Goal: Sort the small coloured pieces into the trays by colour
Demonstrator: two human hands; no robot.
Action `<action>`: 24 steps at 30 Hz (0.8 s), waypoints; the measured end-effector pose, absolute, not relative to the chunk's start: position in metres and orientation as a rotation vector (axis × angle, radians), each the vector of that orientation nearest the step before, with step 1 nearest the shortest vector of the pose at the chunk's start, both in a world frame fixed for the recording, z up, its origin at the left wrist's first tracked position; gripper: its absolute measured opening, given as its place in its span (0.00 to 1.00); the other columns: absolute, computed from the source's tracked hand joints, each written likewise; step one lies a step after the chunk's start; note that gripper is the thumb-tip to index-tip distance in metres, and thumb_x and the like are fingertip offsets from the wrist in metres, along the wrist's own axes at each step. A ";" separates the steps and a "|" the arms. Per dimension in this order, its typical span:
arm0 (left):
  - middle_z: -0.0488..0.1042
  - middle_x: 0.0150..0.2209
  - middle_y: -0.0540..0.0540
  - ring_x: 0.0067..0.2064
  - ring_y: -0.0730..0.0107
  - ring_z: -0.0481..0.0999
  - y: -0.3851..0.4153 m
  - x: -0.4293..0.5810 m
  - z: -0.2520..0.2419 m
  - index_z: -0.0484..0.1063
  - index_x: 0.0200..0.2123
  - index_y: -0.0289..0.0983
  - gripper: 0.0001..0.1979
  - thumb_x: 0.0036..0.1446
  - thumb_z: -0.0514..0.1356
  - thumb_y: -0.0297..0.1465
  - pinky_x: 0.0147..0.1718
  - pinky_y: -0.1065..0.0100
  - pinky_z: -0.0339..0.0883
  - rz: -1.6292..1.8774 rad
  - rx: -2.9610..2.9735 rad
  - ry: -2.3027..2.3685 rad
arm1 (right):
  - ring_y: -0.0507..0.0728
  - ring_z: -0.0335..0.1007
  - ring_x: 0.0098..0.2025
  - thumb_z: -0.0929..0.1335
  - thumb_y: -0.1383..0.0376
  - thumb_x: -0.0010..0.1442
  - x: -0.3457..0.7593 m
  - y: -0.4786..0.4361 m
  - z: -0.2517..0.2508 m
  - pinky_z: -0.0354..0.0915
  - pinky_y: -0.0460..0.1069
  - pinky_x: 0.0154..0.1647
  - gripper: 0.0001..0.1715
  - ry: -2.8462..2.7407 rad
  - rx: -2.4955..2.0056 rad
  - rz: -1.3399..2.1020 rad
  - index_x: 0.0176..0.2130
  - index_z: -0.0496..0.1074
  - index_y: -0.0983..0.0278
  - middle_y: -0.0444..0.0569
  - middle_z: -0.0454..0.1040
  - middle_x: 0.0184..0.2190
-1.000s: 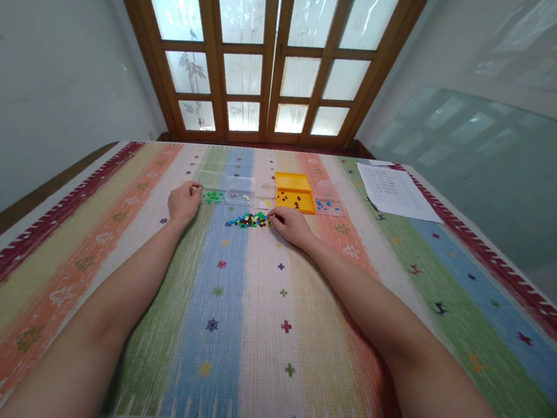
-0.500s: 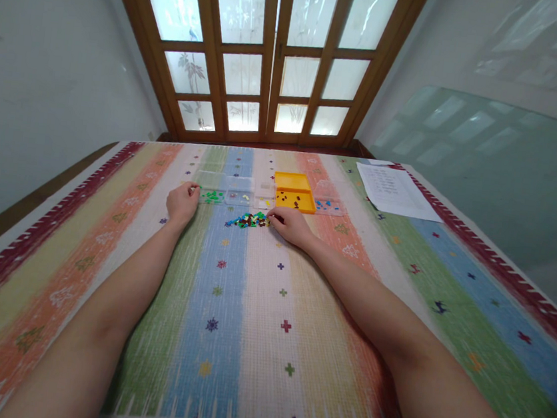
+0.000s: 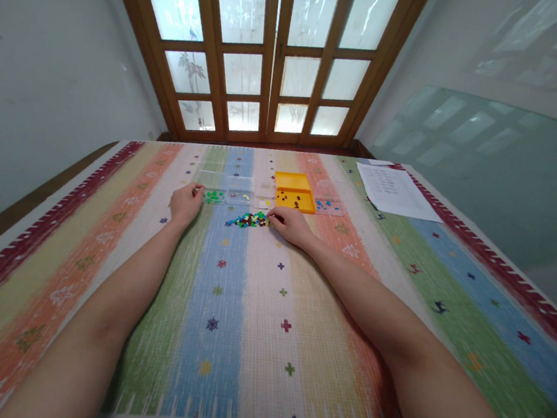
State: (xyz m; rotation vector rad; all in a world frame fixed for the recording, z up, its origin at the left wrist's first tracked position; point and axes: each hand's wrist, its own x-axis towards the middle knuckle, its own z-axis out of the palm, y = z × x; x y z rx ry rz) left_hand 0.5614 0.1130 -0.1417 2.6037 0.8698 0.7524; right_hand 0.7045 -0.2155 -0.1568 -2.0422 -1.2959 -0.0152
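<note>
The left hand [image 3: 186, 202] rests on the table's striped cloth [image 3: 223, 337]. Its grip is curled, with the fingertips just beside a clear box of green pieces [image 3: 214, 196]; I cannot tell whether it pinches anything. Near that box lies the pile of small coloured pieces [image 3: 250, 220]. The right hand [image 3: 291, 224] touches the pile's right edge, its grip curled too, and what it holds cannot be made out. Behind it sits an orange tray [image 3: 294, 191], then a clear box of blue pieces [image 3: 329, 206], and farther right a paper sheet [image 3: 395, 190].
</note>
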 end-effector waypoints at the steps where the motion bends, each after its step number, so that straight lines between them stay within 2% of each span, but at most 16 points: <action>1: 0.81 0.34 0.44 0.36 0.59 0.77 0.110 0.562 -0.141 0.82 0.50 0.39 0.20 0.68 0.54 0.41 0.35 0.64 0.61 0.729 2.622 0.804 | 0.57 0.75 0.42 0.67 0.66 0.69 0.705 -0.215 -0.158 0.63 0.48 0.43 0.11 -1.295 -2.041 -0.013 0.42 0.81 0.61 0.49 0.82 0.40; 13: 0.83 0.38 0.45 0.37 0.63 0.77 0.052 0.562 -0.134 0.83 0.45 0.42 0.13 0.67 0.59 0.37 0.40 0.65 0.65 0.299 2.743 -0.230 | 0.57 0.74 0.40 0.67 0.66 0.70 0.700 -0.217 -0.150 0.63 0.49 0.42 0.12 -1.292 -2.051 0.000 0.43 0.81 0.62 0.50 0.82 0.40; 24: 0.79 0.32 0.48 0.32 0.65 0.75 0.044 0.560 -0.130 0.83 0.48 0.43 0.15 0.62 0.59 0.33 0.35 0.66 0.62 0.147 2.760 -0.344 | 0.57 0.74 0.40 0.67 0.67 0.69 0.700 -0.217 -0.149 0.63 0.49 0.42 0.11 -1.289 -2.048 0.012 0.42 0.81 0.62 0.49 0.82 0.39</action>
